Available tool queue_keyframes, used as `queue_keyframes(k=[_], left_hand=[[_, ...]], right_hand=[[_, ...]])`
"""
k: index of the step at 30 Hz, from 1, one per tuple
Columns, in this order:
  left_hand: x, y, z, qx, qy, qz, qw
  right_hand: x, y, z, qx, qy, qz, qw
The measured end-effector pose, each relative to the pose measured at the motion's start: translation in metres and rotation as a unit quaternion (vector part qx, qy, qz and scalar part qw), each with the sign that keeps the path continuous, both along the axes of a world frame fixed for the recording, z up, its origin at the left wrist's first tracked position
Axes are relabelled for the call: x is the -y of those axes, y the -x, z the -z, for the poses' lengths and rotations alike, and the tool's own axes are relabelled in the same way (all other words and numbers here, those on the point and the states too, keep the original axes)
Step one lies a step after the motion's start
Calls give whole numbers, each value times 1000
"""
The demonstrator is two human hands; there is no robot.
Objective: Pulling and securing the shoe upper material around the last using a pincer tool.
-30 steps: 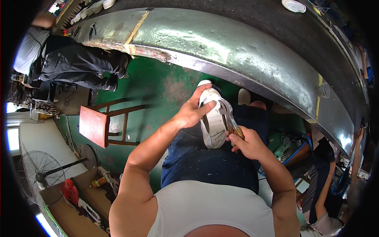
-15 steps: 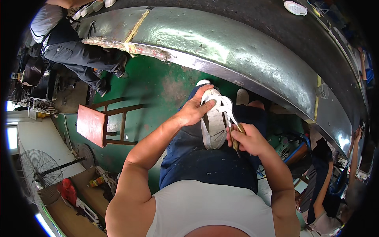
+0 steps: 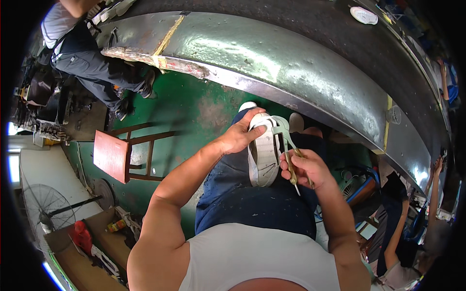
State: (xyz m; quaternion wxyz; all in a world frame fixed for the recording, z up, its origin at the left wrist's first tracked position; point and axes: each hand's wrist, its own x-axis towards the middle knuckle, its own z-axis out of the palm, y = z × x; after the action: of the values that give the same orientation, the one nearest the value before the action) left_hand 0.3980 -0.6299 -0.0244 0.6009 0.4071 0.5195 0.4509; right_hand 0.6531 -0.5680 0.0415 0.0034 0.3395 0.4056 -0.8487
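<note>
My left hand is closed around the upper end of a pale grey-white shoe, thumb pressed on its top face. The shoe stands nearly lengthwise above my lap, dark marks showing near its lower end. A pale strap-like piece stands off its right side, leaving a dark gap. In my closed right hand is a slim brass-coloured tool with two long parts; a thin light tip points down toward my lap. Its exact kind is unclear, as is whether its upper end grips the strap.
A long metal-clad bench curves across the far side, a white shoe on its dark belt-like surface. To the left are a wooden stool, a fan and a standing person. Another person's arm shows at right.
The pale piece has shifted from a rounded loop to a straighter strap beside the shoe. My right hand has turned and loosened slightly around the tool. The left hand keeps its hold.
</note>
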Motion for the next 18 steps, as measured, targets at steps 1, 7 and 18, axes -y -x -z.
queue_keyframes(k=[1,7,18], left_hand=[[0,-2,-3,10,0,2,1000],[1,-1,5,-45,15,-3,999],[2,-2,14,-53,31,-13,998]], right_hand=[[8,-3,0,-70,110,94,987],[0,2,9,34,-57,-28,997],[-9,6,25,118,-417,-146,889]])
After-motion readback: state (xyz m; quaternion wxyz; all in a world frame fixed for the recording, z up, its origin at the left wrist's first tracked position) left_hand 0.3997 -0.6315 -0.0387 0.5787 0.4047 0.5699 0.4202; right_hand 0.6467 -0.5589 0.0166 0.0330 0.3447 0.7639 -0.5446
